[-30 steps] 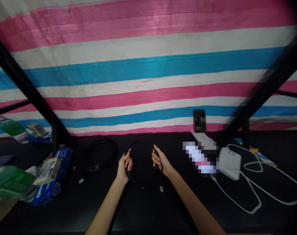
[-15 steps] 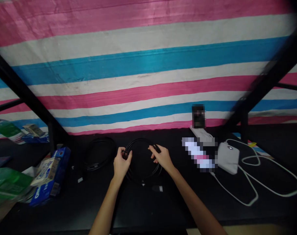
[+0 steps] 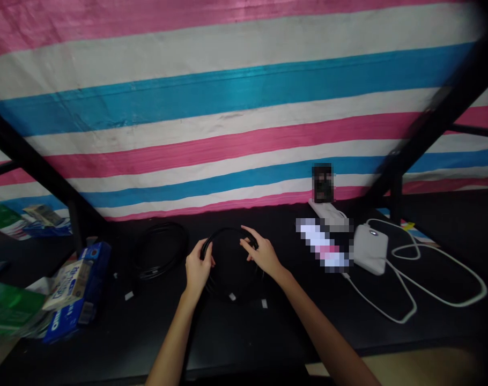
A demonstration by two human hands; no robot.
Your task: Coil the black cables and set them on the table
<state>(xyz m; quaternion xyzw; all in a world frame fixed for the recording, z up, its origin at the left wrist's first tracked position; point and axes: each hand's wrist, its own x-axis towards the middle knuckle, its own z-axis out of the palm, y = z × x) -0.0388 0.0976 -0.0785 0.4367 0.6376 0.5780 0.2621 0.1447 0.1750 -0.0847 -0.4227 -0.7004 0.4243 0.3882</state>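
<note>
A coiled black cable (image 3: 227, 230) lies in front of me on the black table, with light connector ends showing at its lower side. Its left side is gripped by my left hand (image 3: 198, 264), thumb and fingers closed round the strands. On the opposite side, my right hand (image 3: 264, 253) holds the loop between thumb and lower fingers, while its index finger stretches out over the top. Part of the loop hides behind that hand. Left of my hands rests a second coiled black cable (image 3: 150, 274), touched by neither hand.
To the left lie a blue snack package (image 3: 93, 273), a cream packet (image 3: 69, 284) and a green package (image 3: 13, 305). A blurred-out lit device (image 3: 326, 249), a white power bank (image 3: 370, 249) and a white cable (image 3: 449, 303) are at the right. Black frame bars (image 3: 38, 187) slant on both sides.
My right index finger has straightened out over the loop. The left fingers have closed more firmly round the strands. The camera view has shifted a little.
</note>
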